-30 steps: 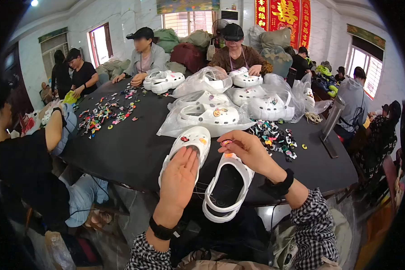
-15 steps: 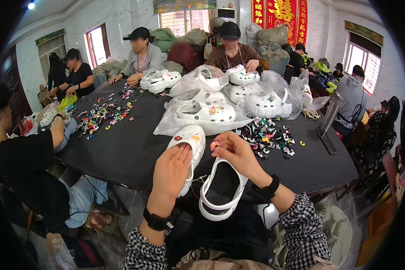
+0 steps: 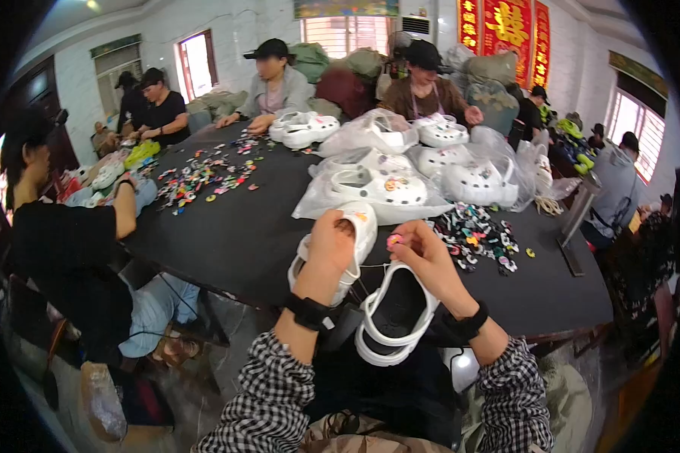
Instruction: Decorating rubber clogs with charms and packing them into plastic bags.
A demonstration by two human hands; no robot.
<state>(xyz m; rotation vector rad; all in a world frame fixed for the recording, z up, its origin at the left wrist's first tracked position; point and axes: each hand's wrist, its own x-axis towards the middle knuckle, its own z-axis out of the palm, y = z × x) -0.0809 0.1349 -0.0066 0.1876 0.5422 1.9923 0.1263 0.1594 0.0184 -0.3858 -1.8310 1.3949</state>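
Observation:
My left hand (image 3: 331,245) is closed around a white clog (image 3: 365,223), its fingers curled over the upper near the opening. Some orange and pale decoration shows on the toe. Between thumb and fingers of my right hand (image 3: 427,257) is a small pink shoe charm (image 3: 394,241). A second white clog (image 3: 371,355) lies below that hand, heel toward me, its toe hidden behind the hand. A thin white cord runs between the two clogs.
Bagged white clogs (image 3: 378,189) stand beyond my hands on the black table (image 3: 257,226). Loose charms are heaped on the right (image 3: 476,238) and spread on the left (image 3: 208,177). A metal post (image 3: 578,215) stands at the right edge. Several people sit around.
My left hand has turned from palm up to gripping the clog, which has tilted with it. The right hand still pinches the pink charm. The whole view has shifted.

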